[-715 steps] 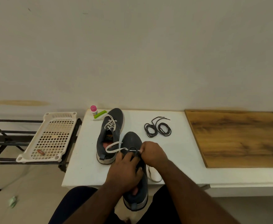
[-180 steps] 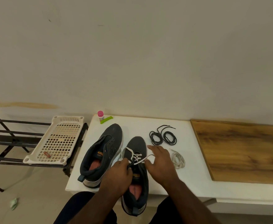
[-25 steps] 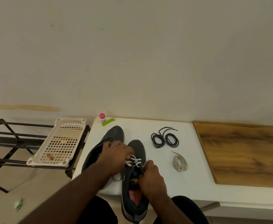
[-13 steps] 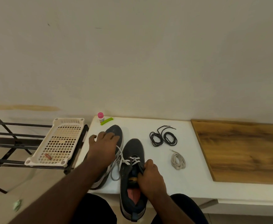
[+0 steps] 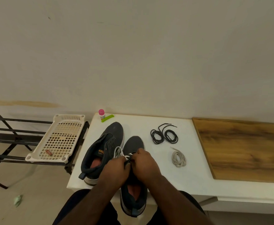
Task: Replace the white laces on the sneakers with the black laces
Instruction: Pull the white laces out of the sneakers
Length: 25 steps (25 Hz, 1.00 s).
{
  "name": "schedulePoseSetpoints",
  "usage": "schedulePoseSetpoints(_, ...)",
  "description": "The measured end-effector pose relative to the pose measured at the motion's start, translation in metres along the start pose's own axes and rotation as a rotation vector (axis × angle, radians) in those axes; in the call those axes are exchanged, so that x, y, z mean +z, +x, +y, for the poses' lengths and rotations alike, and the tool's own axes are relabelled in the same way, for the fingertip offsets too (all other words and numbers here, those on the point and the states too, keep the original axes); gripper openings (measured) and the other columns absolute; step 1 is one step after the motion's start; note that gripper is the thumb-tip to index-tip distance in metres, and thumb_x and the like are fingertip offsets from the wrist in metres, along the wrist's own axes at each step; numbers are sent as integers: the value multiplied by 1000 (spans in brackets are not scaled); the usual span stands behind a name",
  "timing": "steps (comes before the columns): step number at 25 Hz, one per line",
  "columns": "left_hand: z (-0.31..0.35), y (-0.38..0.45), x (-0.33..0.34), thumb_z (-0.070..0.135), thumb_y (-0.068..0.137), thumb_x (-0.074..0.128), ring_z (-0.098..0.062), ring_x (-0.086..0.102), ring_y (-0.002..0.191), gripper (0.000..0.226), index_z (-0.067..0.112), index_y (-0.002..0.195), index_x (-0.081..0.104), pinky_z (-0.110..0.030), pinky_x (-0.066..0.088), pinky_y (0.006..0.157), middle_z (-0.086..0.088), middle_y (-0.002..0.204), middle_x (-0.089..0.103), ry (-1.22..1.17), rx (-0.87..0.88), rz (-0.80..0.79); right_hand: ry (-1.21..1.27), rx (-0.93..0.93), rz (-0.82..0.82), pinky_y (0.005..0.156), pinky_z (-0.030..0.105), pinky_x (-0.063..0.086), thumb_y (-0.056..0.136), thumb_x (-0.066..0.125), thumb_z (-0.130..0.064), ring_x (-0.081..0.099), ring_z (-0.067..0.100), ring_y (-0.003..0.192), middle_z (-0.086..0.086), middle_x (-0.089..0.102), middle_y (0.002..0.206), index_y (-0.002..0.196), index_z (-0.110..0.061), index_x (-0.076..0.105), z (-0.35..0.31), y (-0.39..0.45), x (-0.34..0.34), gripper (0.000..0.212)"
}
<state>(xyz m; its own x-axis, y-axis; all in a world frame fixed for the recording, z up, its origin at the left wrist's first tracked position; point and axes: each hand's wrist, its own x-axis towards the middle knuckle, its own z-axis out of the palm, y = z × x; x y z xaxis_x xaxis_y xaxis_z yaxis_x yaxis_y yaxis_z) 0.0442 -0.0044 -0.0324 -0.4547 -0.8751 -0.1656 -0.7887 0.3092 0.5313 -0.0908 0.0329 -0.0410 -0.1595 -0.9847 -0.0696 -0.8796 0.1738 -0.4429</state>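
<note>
Two dark grey sneakers lie on the white table [image 5: 149, 122]. The left sneaker [image 5: 103, 148] has no lace and lies open. The right sneaker [image 5: 133, 189] hangs over the table's front edge with a white lace [image 5: 119, 152] still in its eyelets. My left hand [image 5: 115, 169] and my right hand [image 5: 145, 164] meet over that shoe's tongue, both pinching the white lace. A loose loop of the lace shows just left of my fingers. Two coiled black laces [image 5: 164, 135] lie behind the shoes. A removed white lace [image 5: 178, 158] sits bundled to the right.
A small pink-capped bottle [image 5: 101, 113] and a green clip [image 5: 107, 118] stand at the table's back left corner. A wooden board [image 5: 243, 150] covers the table's right part. A cream plastic tray [image 5: 60, 138] rests on a black metal rack [image 5: 6, 132] to the left.
My left hand has come back from the left sneaker to the right sneaker's laces, joining my right hand there. My right hand has shifted up from the tongue to the lace.
</note>
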Motion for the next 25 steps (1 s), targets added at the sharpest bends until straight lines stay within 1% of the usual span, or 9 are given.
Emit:
schedulePoseSetpoints(4, -7, 0, 0, 32, 97, 48, -9, 55, 71, 18, 23, 83, 54, -26, 41, 67, 5, 74, 57, -33, 4, 8, 301, 363, 256, 76, 29, 53, 92, 57, -15, 59, 14, 83, -2, 61, 87, 86, -16, 66, 21, -4, -5, 11)
schedulePoseSetpoints(6, -6, -1, 3, 33, 97, 48, -8, 56, 72, 17, 23, 85, 56, -25, 41, 67, 6, 76, 58, -24, 21, 21, 338, 303, 234, 84, 19, 48, 92, 61, -19, 58, 11, 99, -8, 61, 101, 102, -19, 68, 27, -10, -8, 12)
schedulePoseSetpoints(7, -6, 0, 4, 33, 96, 48, -9, 57, 73, 17, 23, 87, 57, -25, 41, 67, 6, 78, 60, -22, 27, 27, 311, 203, 180, 91, 18, 41, 91, 61, -24, 53, 10, 109, -10, 59, 112, 115, -21, 66, 26, -11, -8, 24)
schedulePoseSetpoints(8, -6, 1, 6, 33, 96, 48, -10, 58, 74, 17, 22, 89, 59, -25, 42, 68, 5, 81, 62, -23, 37, 37, 226, 92, 111, 94, 21, 38, 90, 60, -29, 48, 11, 114, -9, 56, 119, 122, -22, 63, 23, -11, -8, 34)
schedulePoseSetpoints(10, -7, 1, 8, 34, 96, 47, -10, 59, 76, 20, 21, 95, 63, -25, 44, 69, 4, 84, 65, -26, 51, 37, -9, -41, 36, 92, 28, 42, 92, 53, -36, 45, 17, 114, -2, 56, 119, 119, -22, 65, 11, -8, -8, 33)
schedulePoseSetpoints(12, -8, 1, 8, 35, 96, 46, -10, 60, 76, 22, 22, 97, 64, -26, 47, 71, 4, 85, 65, -27, 53, 30, -144, -35, 25, 86, 32, 46, 97, 48, -36, 45, 21, 112, 3, 54, 114, 111, -18, 66, 2, -5, -10, 29)
schedulePoseSetpoints(18, -8, 1, 10, 36, 96, 46, -10, 58, 73, 22, 21, 92, 61, -27, 46, 69, 4, 81, 62, -19, 44, 36, -210, -48, 41, 84, 34, 49, 97, 45, -36, 46, 21, 109, 1, 54, 116, 110, -19, 66, 0, -6, -9, 31)
schedulePoseSetpoints(22, -7, 1, 8, 35, 96, 47, -8, 54, 69, 19, 22, 86, 55, -25, 40, 63, 5, 77, 58, -7, 26, 38, -198, 92, 210, 78, 33, 45, 98, 44, -21, 51, 25, 107, 8, 55, 112, 103, -10, 63, 10, -8, -21, 23)
schedulePoseSetpoints(25, -5, 0, 8, 36, 96, 47, -9, 55, 72, 18, 23, 87, 54, -24, 39, 64, 4, 80, 59, 12, 34, 45, -5, 216, 336, 84, 30, 40, 95, 51, -23, 50, 23, 112, 5, 57, 116, 110, -13, 63, 37, -10, -31, 21)
